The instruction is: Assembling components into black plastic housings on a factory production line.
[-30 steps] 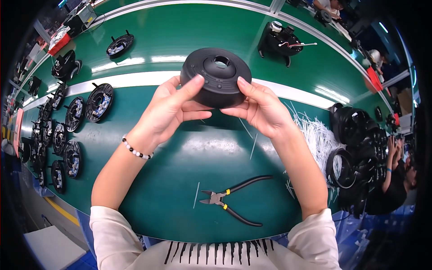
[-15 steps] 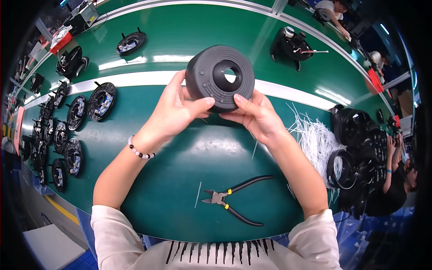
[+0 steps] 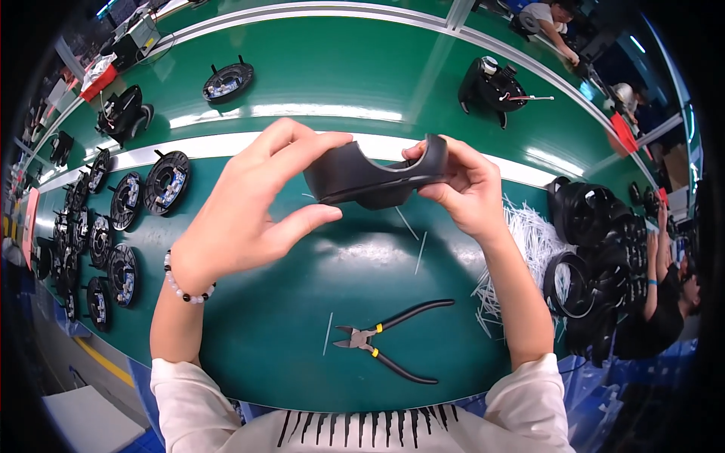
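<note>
A round black plastic housing is tilted over the green bench, its curved cut-out edge facing up. My right hand pinches its right end between thumb and fingers. At the left end is my left hand, a bead bracelet on its wrist; the index finger reaches to the upper edge, while the thumb stands out just below the piece. Its other fingers are partly hidden. Nearer me lie cutting pliers with black handles, jaws apart, beside a thin white strip.
Several black round bases with circuit boards stand at the left. On the right are a pile of white strips and stacked black rings. Black assemblies sit on the far bench. Other people work at the right edge.
The housing has tipped from showing its ringed round face to showing its edge and cut-out, and sits slightly lower. My left hand has turned, its thumb coming off the piece.
</note>
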Motion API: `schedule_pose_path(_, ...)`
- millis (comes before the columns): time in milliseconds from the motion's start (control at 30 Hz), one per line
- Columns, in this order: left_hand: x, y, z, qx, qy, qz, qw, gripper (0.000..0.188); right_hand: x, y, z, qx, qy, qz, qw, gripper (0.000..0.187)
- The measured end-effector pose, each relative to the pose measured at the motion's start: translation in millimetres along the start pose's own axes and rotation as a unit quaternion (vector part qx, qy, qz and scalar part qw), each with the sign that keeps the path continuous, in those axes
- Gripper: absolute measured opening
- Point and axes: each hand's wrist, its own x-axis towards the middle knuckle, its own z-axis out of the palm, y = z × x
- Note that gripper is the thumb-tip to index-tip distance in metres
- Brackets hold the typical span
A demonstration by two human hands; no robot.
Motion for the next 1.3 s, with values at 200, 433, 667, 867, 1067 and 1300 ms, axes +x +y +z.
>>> schedule_pose_path(200,-2,6,6,0.077,0.049,0.039,0.995,0.044,-3,-4,5,-0.025,0.042,-0.047,0.998,0.047)
schedule_pose_path(433,-5,9,17,0.134,0.109,0.063,0.983,0.042,-12,-10,17,-0.113,0.083,-0.096,0.985,0.034)
schedule_pose_path(667,-4,10,8,0.078,0.044,0.04,0.995,0.043,-15,-19,9,-0.235,0.065,-0.177,0.954,0.043)
schedule_pose_path(867,-9,9,13,0.045,0.064,0.053,0.996,0.041,-20,-22,11,-0.183,0.081,-0.133,0.971,0.049)
schedule_pose_path(1067,-9,9,15,0.033,0.073,0.06,0.995,0.042,-22,-31,6,-0.171,0.041,-0.109,0.978,0.051)
schedule_pose_path(1300,-4,10,19,0.058,0.09,0.075,0.991,0.039,-23,-36,5,-0.199,0.065,-0.11,0.972,0.044)
